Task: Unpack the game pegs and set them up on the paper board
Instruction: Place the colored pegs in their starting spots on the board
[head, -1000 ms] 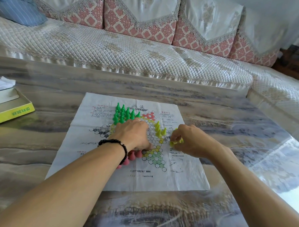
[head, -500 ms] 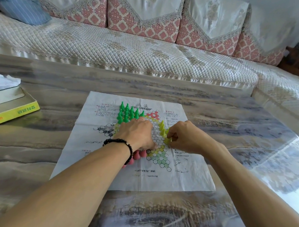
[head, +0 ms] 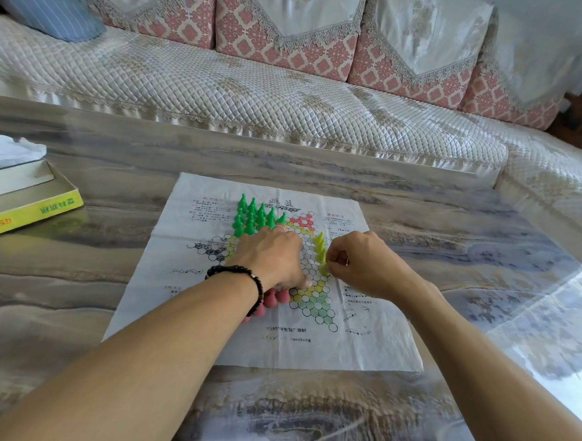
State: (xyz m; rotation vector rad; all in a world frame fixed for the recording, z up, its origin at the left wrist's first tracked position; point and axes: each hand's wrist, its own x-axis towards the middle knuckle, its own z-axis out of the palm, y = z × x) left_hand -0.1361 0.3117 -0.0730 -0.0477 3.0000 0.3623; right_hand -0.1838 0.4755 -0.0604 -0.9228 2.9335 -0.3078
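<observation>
Paper board [head: 221,330] lies flat on the bench [head: 451,246], centre frame. Green pegs [head: 254,215] stand upright in its upper point; pink pegs [head: 275,296] are half hidden under the left wrist. Right hand [head: 365,267], fingers curled, pinches a yellow peg [head: 324,269] at the lower end of the yellow row [head: 319,247], long axis roughly upright. Left hand [head: 273,257] rests knuckles-up on the board; grip cannot be told. Free cells lie just left of and below the right fingers, so the right hand is nearer.

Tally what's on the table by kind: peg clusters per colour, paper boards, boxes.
Green peg cluster: 1
Yellow peg cluster: 1
Pink peg cluster: 1
Paper board: 1
Yellow box: 1
Total: 5
</observation>
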